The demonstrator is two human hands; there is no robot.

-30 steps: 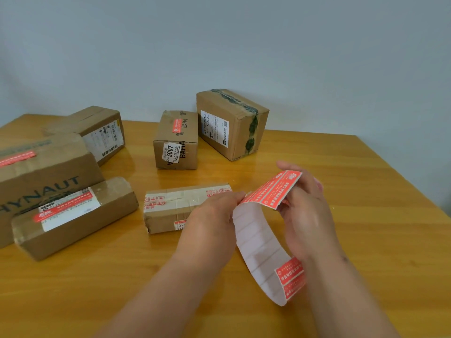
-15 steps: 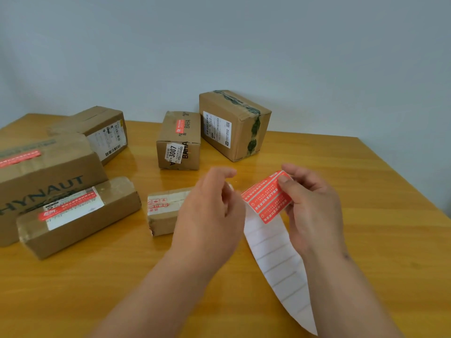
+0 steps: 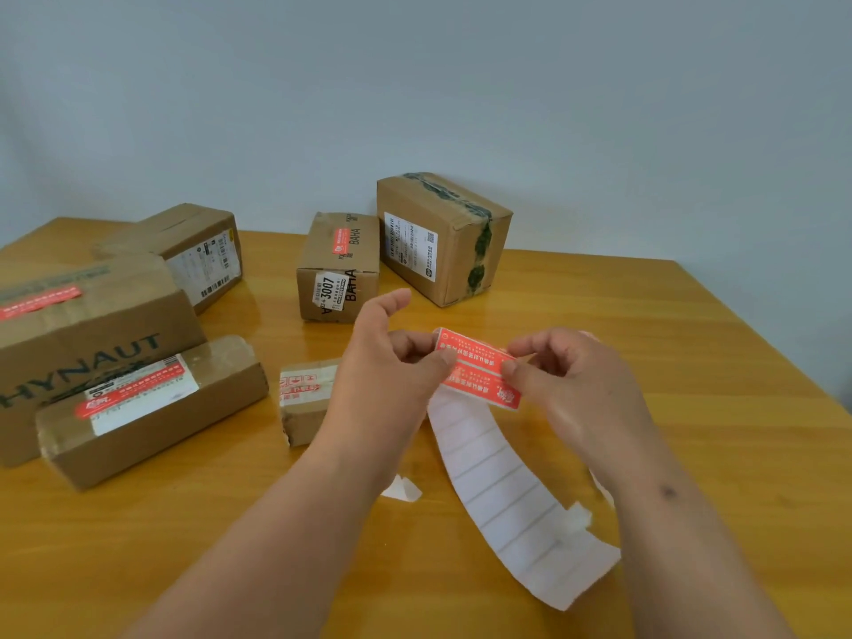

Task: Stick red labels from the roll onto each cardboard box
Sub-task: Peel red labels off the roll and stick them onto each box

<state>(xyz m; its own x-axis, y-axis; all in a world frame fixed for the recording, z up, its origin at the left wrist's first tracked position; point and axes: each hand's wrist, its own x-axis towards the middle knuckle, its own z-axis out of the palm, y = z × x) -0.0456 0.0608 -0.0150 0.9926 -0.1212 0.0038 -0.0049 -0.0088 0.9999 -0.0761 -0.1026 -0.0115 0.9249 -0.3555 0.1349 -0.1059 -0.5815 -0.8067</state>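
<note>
A strip of red labels is held above the table between both hands. My left hand pinches its left end and my right hand pinches its right end. White backing paper hangs from it down onto the table. Several cardboard boxes lie behind: a small flat box partly hidden by my left hand, a long box with a red label, a big box with a red label, an upright box with a red label, and a green-taped box.
Another brown box lies at the back left. A small white paper scrap rests on the wooden table under my left forearm. The table's right edge runs diagonally toward the pale wall.
Both hands have turned the red label strip from steeply tilted to nearly level. My left hand let go, then pinched its left end. The backing paper's curled lower end dropped onto the table.
</note>
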